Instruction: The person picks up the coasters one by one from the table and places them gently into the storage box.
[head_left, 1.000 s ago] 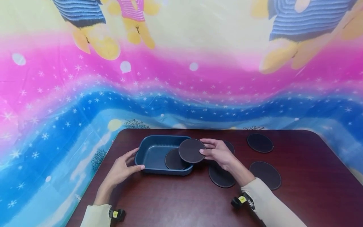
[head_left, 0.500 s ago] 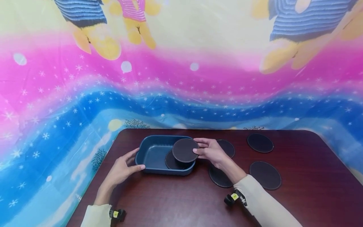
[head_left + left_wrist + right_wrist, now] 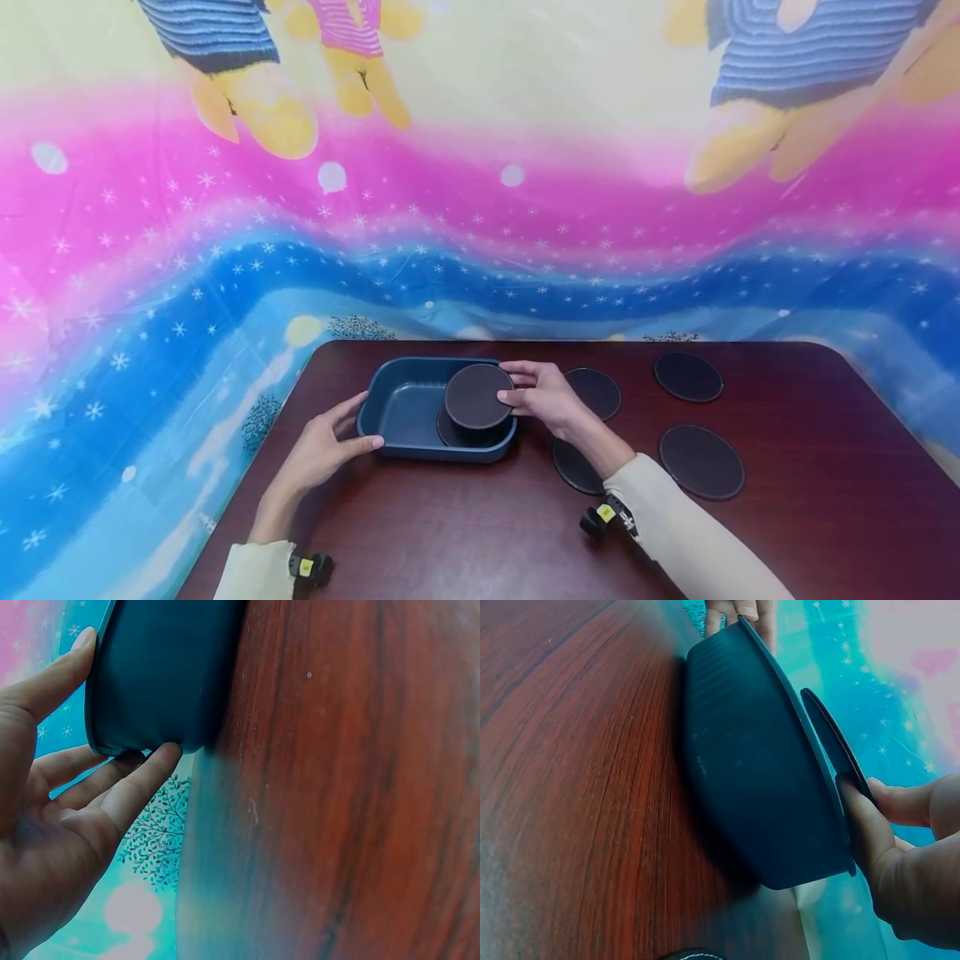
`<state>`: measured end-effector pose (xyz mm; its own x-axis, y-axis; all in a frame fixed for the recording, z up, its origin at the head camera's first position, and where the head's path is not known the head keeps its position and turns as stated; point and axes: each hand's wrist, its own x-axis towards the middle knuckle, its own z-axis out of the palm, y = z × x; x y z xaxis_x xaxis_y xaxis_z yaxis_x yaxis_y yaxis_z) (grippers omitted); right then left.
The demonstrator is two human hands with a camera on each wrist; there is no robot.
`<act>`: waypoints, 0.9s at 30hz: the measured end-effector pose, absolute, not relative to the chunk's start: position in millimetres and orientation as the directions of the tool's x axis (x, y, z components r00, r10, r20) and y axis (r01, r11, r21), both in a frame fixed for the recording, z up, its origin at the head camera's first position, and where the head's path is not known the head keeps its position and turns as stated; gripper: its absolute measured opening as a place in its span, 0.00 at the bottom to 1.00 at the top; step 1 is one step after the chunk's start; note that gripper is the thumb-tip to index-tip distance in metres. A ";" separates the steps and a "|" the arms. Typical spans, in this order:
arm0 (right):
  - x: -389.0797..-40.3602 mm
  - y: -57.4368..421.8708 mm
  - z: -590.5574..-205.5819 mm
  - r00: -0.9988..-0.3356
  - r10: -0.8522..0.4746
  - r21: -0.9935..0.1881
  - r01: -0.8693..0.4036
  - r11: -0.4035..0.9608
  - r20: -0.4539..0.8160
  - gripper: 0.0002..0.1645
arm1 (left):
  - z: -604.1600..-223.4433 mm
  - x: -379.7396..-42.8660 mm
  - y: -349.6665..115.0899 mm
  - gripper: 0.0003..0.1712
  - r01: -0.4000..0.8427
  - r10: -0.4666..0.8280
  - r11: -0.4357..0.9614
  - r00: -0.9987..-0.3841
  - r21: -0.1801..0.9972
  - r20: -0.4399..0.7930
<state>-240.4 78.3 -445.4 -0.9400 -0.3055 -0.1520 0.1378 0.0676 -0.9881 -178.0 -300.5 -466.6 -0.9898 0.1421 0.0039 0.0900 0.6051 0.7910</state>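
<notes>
A dark blue rectangular plastic tub (image 3: 420,454) stands on the table. My left hand (image 3: 322,450) holds its left end, thumb at the front corner and fingertips against the end wall (image 3: 161,675). Between thumb and fingers, my right hand (image 3: 543,400) pinches a round dark coaster (image 3: 476,396) by its right edge. That coaster is over the right part of the tub; in the right wrist view the held coaster (image 3: 832,742) slants at the rim. Below it, a second coaster (image 3: 448,429) lies inside the tub, mostly covered from the head view.
On the brown wooden table (image 3: 465,533), more round coasters lie to the right: one at the back right (image 3: 687,377), one at the front right (image 3: 702,462), and two near my right forearm, partly hidden. A printed cloth (image 3: 480,250) hangs behind the table.
My right hand has carried the coaster leftward, from the tub's right edge to over its inside, above the coaster lying there. My left hand has stayed at the tub's left end.
</notes>
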 end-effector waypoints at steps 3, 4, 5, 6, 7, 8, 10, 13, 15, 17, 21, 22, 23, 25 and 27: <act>-241.5 75.4 -446.0 -0.942 -0.304 -0.990 0.123 0.075 -0.140 0.35 | -466.9 -178.2 -300.5 0.53 0.095 0.145 0.604 -0.989 0.791 0.008; -242.0 74.3 -446.5 -0.943 -0.305 -0.990 0.117 0.078 -0.135 0.35 | -467.1 -178.3 -300.5 0.53 0.096 0.146 0.603 -0.989 0.792 0.009; -242.4 73.3 -447.2 -0.942 -0.308 -0.991 0.112 0.079 -0.131 0.34 | -467.2 -178.5 -300.6 0.53 0.096 0.146 0.602 -0.989 0.793 0.009; -243.0 72.2 -447.7 -0.943 -0.307 -0.990 0.112 0.081 -0.131 0.34 | -467.4 -178.7 -300.7 0.53 0.096 0.147 0.600 -0.989 0.794 0.009; -243.5 71.1 -448.4 -0.943 -0.306 -0.990 0.110 0.084 -0.131 0.34 | -467.5 -178.8 -300.7 0.53 0.097 0.147 0.599 -0.989 0.795 0.009; -244.0 70.1 -449.2 -0.943 -0.306 -0.990 0.109 0.086 -0.130 0.34 | -467.7 -178.8 -300.7 0.53 0.096 0.148 0.598 -0.989 0.795 0.009; -244.9 68.1 -450.5 -0.943 -0.307 -0.990 0.104 0.096 -0.129 0.34 | -468.0 -178.9 -300.9 0.53 0.098 0.149 0.596 -0.989 0.797 0.010; -245.3 65.6 -450.7 -0.943 -0.306 -0.988 0.101 0.120 -0.134 0.34 | -468.3 -178.8 -300.9 0.53 0.102 0.152 0.595 -0.988 0.797 0.012; -244.8 64.1 -449.5 -0.940 -0.310 -0.985 0.101 0.138 -0.140 0.34 | -468.6 -179.0 -301.0 0.53 0.102 0.153 0.594 -0.988 0.798 0.013; -243.8 62.5 -447.4 -0.939 -0.312 -0.983 0.100 0.156 -0.145 0.33 | -468.8 -179.1 -301.0 0.53 0.098 0.149 0.593 -0.989 0.799 0.011; -242.3 60.2 -443.6 -0.938 -0.311 -0.977 0.099 0.187 -0.155 0.33 | -469.2 -179.5 -301.1 0.53 0.089 0.140 0.596 -0.990 0.798 0.006; -242.0 59.6 -442.7 -0.937 -0.311 -0.976 0.102 0.191 -0.159 0.33 | -469.3 -179.5 -301.1 0.53 0.087 0.137 0.597 -0.991 0.798 0.006; -242.1 59.1 -442.2 -0.937 -0.309 -0.975 0.104 0.196 -0.162 0.33 | -469.3 -179.5 -301.2 0.52 0.088 0.137 0.599 -0.991 0.796 0.006; -242.1 58.2 -441.8 -0.936 -0.314 -0.974 0.098 0.204 -0.160 0.33 | -469.1 -179.2 -301.5 0.53 0.091 0.141 0.599 -0.990 0.796 0.007; -242.3 57.1 -441.5 -0.935 -0.317 -0.974 0.099 0.205 -0.161 0.33 | -468.9 -178.9 -301.7 0.53 0.093 0.143 0.597 -0.990 0.797 0.009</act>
<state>-242.3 57.1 -441.5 -0.9346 -0.3170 -0.1613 0.0985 0.2051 -0.9738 -178.9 -301.7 -468.9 -0.9897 0.1427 0.0088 0.0932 0.5974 0.7965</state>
